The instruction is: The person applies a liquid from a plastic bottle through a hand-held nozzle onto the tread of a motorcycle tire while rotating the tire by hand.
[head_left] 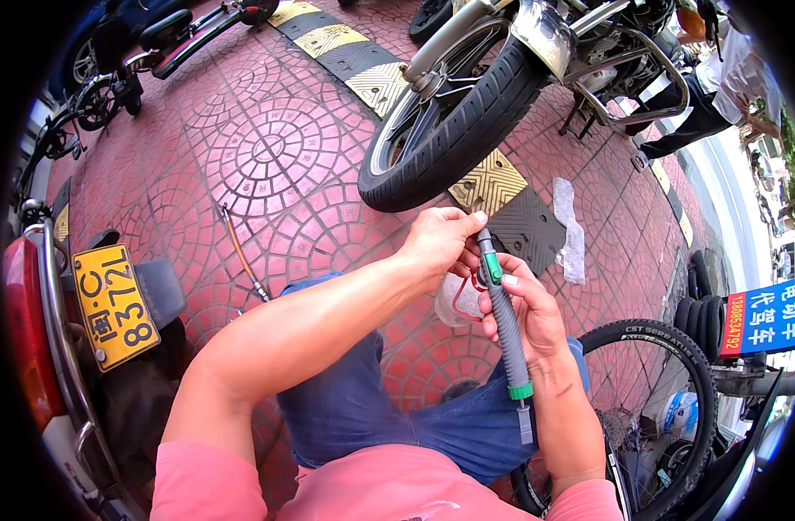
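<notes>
Two bare hands share one tool, a grey ribbed tube [505,326] with green fittings, held aslant above the person's lap. The left hand [439,245] pinches its top end, fingertips closed; the right hand [538,319] curls around its middle, thumb pressed along it. Its lower end hangs over the right thigh. Good handling probably means keeping the right hand steady as support, letting the left fingertips work lightly, and holding the red cord [457,306], just left of the right fingers, clear of snags.

Below the grip is red patterned paving [328,227]. Just beyond the hands stands a motorbike's front tyre [475,143], beside a yellow-and-black ramp [494,181]. Left of the grip lies a thin hose [239,247]; to its near right is a bicycle wheel [703,373].
</notes>
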The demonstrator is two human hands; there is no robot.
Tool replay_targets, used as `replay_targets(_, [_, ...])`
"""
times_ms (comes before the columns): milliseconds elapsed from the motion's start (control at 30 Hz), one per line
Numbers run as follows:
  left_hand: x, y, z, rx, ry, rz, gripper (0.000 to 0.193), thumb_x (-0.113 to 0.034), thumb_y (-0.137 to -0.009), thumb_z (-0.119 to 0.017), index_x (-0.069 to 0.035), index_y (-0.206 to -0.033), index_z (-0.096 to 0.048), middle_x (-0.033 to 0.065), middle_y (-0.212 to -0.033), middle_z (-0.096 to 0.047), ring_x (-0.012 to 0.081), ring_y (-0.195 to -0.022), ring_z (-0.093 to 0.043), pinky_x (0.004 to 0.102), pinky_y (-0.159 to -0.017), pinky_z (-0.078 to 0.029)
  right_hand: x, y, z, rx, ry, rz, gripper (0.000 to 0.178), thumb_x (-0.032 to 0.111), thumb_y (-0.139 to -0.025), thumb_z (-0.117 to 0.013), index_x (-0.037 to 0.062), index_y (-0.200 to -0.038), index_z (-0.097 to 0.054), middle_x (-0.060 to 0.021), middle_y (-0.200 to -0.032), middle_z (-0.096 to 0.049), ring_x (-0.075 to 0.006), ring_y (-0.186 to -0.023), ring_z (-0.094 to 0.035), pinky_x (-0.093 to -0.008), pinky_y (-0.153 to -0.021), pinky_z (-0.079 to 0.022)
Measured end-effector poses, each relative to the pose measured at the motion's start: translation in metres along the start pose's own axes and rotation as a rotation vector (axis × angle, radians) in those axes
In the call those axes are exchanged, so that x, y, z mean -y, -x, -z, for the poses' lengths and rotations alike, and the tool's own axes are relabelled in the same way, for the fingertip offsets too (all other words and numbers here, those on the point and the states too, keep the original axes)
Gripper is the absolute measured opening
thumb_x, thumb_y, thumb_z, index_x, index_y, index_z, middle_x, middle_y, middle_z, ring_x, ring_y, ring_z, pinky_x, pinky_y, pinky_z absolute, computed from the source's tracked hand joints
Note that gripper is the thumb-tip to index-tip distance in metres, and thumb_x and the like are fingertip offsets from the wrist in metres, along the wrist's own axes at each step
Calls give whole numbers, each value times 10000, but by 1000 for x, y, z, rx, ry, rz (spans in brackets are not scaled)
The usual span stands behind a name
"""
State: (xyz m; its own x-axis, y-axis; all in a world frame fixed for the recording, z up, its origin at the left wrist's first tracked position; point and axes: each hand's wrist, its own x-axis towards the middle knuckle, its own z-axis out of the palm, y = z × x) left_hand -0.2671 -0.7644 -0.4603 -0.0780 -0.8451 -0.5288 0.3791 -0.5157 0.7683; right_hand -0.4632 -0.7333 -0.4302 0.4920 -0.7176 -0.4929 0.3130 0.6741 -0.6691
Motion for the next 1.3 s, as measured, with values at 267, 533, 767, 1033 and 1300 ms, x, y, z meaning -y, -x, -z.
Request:
replay_targets(267, [-13, -4, 1, -87, -204, -52, 229, -216, -980, -654, -30, -850, -679, 62, -633, -620, 101, -471, -502, 275, -434, -364, -25, -11, -15, 88, -237, -153, 376, 442, -1138, -409, 93, -1238, -506, -200, -809, -736, -224, -492, -688, -274, -376, -513])
replay_targets(533, [-32, 10, 28, 39, -248, -184, 296, -251, -1004, -655, -74, -766, -658, 7, -621, -591, 55, -462, -454, 245, -419, -319, -31, -15, -49, 114, -40, 26, 445, 323, -1116, -475, 20, -1422, -363, -177, -769, -692, -196, -453, -631, -275, -405, -511])
replay_targets(767, [-56, 0, 80, -424, -467, -402, 293, -295, -1023, -634, -35, -1141, -700, 26, -966, -714, 87, -770, -620, 242, -566, -449, -30, -27, -45, 132, 21, 79, 455, 284, -1103, -512, 28, -1440, -347, -165, -766, -686, -182, -452, -623, -277, -408, -505])
replay_targets(1033, [-43, -11, 81, -443, -532, -287, 414, -359, -1026, -595, 14, -1165, -708, 72, -1049, -703, 167, -943, -630, 350, -677, -490, -27, -28, -53, 134, -30, 9, 281, 283, -1106, -514, 70, -1281, -459, -135, -735, -677, -186, -448, -624, -270, -392, -496])
replay_targets(1300, [-43, -9, 77, -444, -397, -305, 563, -454, -1053, -543, 72, -1188, -693, 173, -1168, -714, 252, -1031, -669, 403, -757, -570, -24, -26, -77, 123, -233, 15, 375, 328, -1102, -499, 78, -1378, -453, -142, -743, -674, -209, -457, -621, -309, -413, -500])
